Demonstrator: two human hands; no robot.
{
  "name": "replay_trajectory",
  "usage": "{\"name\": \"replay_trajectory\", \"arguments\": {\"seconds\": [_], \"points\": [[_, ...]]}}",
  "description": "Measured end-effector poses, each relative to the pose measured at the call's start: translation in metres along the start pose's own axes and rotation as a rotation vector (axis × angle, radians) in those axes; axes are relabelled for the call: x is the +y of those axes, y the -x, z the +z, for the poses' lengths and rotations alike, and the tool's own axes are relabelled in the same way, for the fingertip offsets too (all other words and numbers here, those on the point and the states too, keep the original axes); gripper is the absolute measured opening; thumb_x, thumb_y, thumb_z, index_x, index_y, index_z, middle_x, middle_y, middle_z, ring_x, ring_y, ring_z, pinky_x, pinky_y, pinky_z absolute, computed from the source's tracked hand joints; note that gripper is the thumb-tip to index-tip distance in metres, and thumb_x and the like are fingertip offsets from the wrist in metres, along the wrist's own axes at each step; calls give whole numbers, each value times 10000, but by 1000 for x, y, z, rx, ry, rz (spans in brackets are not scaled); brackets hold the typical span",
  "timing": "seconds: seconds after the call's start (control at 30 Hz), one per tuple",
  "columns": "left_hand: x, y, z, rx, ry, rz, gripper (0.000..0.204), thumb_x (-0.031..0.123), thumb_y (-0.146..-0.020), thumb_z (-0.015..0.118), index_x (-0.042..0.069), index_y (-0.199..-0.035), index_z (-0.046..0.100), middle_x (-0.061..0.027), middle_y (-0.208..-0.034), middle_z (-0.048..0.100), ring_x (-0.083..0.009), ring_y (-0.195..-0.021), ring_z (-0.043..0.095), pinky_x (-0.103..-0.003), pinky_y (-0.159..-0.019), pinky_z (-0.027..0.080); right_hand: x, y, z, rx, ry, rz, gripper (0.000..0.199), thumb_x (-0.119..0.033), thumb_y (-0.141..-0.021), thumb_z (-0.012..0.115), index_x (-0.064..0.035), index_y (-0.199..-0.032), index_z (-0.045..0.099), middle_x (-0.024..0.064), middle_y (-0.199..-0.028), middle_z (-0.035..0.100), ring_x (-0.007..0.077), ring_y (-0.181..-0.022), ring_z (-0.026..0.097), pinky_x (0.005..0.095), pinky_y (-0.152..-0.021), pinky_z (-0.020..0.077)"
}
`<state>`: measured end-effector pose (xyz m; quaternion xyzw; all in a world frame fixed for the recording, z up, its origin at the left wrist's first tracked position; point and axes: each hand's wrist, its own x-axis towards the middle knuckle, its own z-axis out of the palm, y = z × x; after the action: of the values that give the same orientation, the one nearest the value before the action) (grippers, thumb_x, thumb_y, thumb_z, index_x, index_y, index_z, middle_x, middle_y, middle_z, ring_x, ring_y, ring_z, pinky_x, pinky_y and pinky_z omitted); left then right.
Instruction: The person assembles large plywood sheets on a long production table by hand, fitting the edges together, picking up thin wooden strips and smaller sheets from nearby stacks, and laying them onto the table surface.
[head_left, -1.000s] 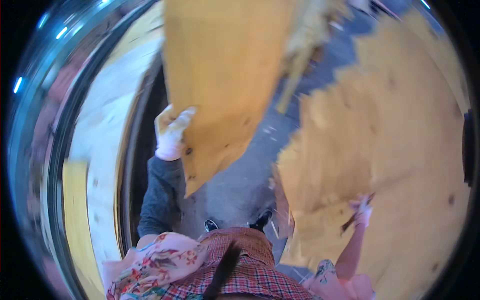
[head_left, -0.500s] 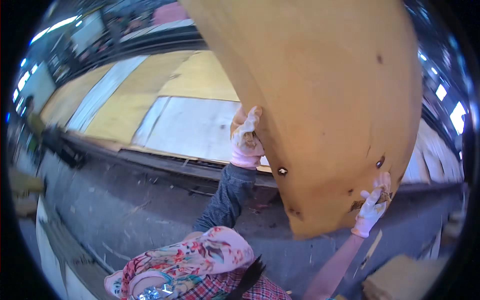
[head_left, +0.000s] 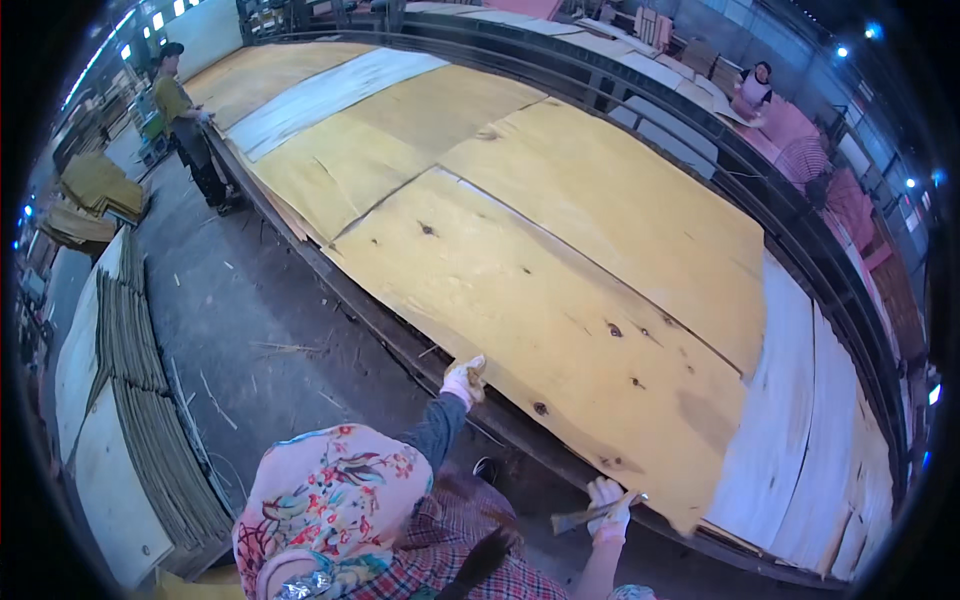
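A large tan wood veneer sheet [head_left: 520, 290] with dark knots lies flat on the long layered table, its near edge toward me. My left hand [head_left: 465, 381], in a whitish glove, is closed at that near edge, its fingertips against the sheet. Farther right, by the sheet's near corner, my gloved right hand [head_left: 608, 512] is closed around a slim brownish tool [head_left: 572, 521]. One end of this tool sticks out to the left and a small tip shows on the right; its exact kind is unclear.
Pale white veneer strips [head_left: 765, 400] lie right of the sheet, with more tan sheets [head_left: 610, 220] beyond. A dark rail [head_left: 700, 180] runs behind. One person [head_left: 180, 120] stands at the far left, another [head_left: 752, 95] at the back right. Stacked sheets [head_left: 150, 440] stand on the left floor.
The veneer sheet, held up in front of me before, now lies flat on the table. Both hands have come down to its near edge, and my view has shifted.
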<state>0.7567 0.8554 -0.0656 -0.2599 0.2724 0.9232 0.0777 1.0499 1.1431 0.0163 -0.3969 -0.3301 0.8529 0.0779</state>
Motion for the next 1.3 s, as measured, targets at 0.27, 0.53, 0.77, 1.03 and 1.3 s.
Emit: {"name": "replay_trajectory", "arguments": {"seconds": [0.27, 0.53, 0.77, 1.03, 1.3], "points": [[80, -15, 28, -96, -345, -123, 376, 93, -755, 646, 34, -1098, 506, -96, -1072, 586, -261, -956, 586, -499, -766, 491, -10, -45, 32, 267, -88, 23, 443, -502, -833, 523, -105, -1028, 536, 41, -916, 608, 196, -798, 603, 222, -426, 445], [77, -29, 16, -22, -390, -352, 387, 115, -775, 651, 144, -1128, 493, -62, -1058, 593, -240, -957, 588, -505, -751, 508, 10, -69, 32, 432, -124, -60, 384, -429, -847, 529, -106, -1052, 558, 36, -760, 614, 113, -525, 546, 173, -336, 360], [169, -18, 92, -432, -1194, -991, 557, 509, -842, 501, -26, -977, 574, -156, -752, 638, -269, -688, 650, -332, -560, 524, 1, -74, 55, 708, -187, -87, 349, -410, -879, 493, -77, -939, 579, 34, -704, 593, 95, -414, 445, 204, -335, 343], [50, -62, 148, -936, -2091, 905, 648, 437, -825, 499, 26, -1303, 349, -237, -1343, 310, -434, -1240, 256, -602, -948, 215, 11, -86, 78, 838, -97, -305, 273, -297, -829, 594, -28, -838, 547, 41, -565, 515, 146, -381, 473, 263, -333, 342], [1, -62, 165, -990, -2727, 906, 676, 447, -813, 476, 32, -1326, 328, -242, -1359, 299, -474, -1229, 276, -641, -900, 284, -37, -41, 45, 471, 128, 104, 380, -353, -829, 596, 10, -916, 529, 89, -656, 577, 182, -447, 539, 280, -396, 417]]}}
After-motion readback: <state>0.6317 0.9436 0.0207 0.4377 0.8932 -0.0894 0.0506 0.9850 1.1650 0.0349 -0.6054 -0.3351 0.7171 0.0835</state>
